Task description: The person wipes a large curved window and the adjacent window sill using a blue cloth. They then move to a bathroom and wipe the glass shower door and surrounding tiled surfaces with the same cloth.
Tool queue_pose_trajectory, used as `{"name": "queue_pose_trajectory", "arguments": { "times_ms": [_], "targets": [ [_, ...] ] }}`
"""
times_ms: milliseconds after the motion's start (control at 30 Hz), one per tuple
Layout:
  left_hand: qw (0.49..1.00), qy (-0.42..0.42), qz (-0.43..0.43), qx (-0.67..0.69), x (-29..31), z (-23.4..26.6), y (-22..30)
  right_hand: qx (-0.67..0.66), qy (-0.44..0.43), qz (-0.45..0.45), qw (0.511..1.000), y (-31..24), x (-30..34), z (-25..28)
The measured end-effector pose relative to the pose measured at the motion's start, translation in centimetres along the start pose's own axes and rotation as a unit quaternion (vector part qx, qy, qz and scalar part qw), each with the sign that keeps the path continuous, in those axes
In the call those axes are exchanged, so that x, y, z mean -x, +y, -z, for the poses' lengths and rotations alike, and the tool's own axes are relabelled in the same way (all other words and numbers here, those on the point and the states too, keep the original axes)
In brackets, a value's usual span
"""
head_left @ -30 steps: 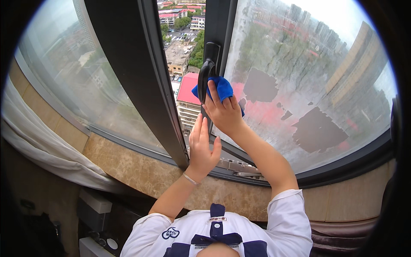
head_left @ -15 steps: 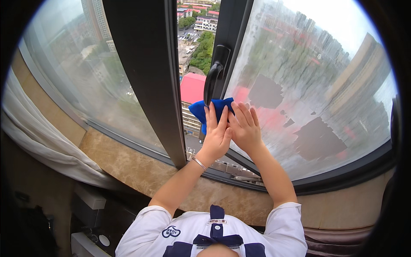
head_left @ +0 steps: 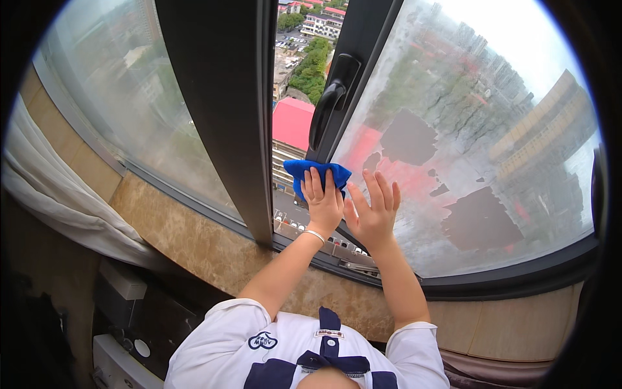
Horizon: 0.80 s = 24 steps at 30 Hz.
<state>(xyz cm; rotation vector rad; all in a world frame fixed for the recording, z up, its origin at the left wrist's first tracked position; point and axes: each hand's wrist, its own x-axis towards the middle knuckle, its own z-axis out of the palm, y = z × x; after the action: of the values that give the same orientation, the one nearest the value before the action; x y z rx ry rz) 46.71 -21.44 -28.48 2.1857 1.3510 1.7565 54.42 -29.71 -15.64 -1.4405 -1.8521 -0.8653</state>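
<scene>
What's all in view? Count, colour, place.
handle: at least 1, black, centre
cloth: 1, blue, below handle
post: 1, black, left of handle
panes: 2, hazy, left and right
patches: several, grey, right pane
sill: 1, brown, below panes
curtain: 1, white, far left
buildings: many, some red-roofed, outside
trees: several, green, outside
disc: 1, white, lower left
bracelet: 1, silver, left wrist
shirt: 1, white and navy, bottom
left hand: 1, bare, on cloth
right hand: 1, bare, beside cloth

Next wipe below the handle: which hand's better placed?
Probably the left hand: its fingers lie over the cloth, just below the handle. The right hand is spread before the pane, not gripping cloth.
</scene>
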Motion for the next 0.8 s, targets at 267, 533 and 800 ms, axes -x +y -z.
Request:
{"name": "queue_pose_trajectory", "arguments": {
  "times_ms": [267, 533, 800],
  "targets": [
    [0.998, -0.037, -0.005, 0.043, 1.5, 0.8, -1.2, -0.017, -0.01, -0.021, 1.0, -0.4, 2.1, 0.1],
    [0.991, 0.1, -0.079, 0.044, -9.3, 2.3, 2.2, -0.009, 0.025, -0.059, 0.998, -0.4, 0.7, 2.2],
    [0.953, -0.05, 0.246, 0.17, 5.1, -0.7, -1.3, -0.021, -0.008, -0.076, 0.997, -2.1, 3.0, 0.7]
  ]
}}
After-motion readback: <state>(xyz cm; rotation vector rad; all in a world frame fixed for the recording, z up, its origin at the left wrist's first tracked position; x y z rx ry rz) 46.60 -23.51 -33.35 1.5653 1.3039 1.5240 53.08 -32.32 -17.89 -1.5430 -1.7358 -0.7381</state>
